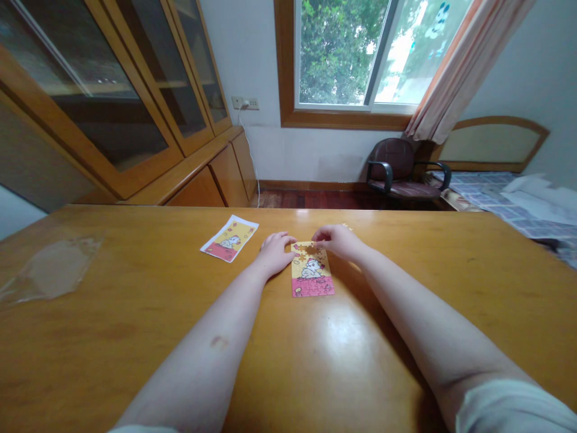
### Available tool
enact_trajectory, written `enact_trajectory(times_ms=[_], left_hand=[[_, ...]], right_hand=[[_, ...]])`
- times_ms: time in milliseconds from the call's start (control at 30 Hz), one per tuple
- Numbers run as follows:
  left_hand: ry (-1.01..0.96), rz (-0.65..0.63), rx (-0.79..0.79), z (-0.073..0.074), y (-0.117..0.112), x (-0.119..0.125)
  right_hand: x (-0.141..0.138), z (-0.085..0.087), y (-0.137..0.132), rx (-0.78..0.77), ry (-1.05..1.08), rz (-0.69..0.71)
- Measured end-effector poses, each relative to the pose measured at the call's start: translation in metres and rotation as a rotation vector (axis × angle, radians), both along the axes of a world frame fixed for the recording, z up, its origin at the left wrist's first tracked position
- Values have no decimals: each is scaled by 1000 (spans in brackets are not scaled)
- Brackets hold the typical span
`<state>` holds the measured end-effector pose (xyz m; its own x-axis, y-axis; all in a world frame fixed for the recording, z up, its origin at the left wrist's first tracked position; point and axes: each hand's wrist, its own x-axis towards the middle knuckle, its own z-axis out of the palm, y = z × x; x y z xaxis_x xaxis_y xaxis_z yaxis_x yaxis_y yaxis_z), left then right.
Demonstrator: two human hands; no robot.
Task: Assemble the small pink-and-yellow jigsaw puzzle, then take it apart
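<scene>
A small jigsaw puzzle (312,273) with a white cartoon animal on yellow and pink lies on the wooden table (135,313). My left hand (276,249) rests beside the puzzle's upper left corner, fingers lying flat and touching its edge. My right hand (337,239) is at the puzzle's top edge, fingertips pinched down on a puzzle piece there. The top part of the puzzle shows gaps. A printed reference card (229,238) with the same picture lies to the left of my left hand.
A clear plastic bag (51,267) lies at the table's left. Behind the table are a glass-door wooden cabinet (126,102), a dark office chair (401,171), a window and a bed (518,198) at right.
</scene>
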<state>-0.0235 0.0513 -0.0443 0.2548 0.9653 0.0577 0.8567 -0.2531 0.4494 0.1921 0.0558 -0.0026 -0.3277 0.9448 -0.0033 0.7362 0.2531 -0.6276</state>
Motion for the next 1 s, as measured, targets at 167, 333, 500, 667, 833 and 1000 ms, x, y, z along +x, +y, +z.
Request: enact_trajectory(times_ms=[167,333,500,667,833,1000], left_hand=[[0,10,-1,-3,1,0],[0,8,5,-3,1,1],[8,9,8,-2,1,2],[6,8,11,-3,1,1],[7,10,12,-4,1,1],[14,12,7,-4,1,1]], right_hand=[[-19,-20,-4,0,61,-59],[-27,-32,0,7,77,-102],[-30,-35,2,-15,115,-114],[-32,-34,0,-33,147,-103],[-34,-34,0,8,87,-99],[-35,-36,1,87,7,-68]])
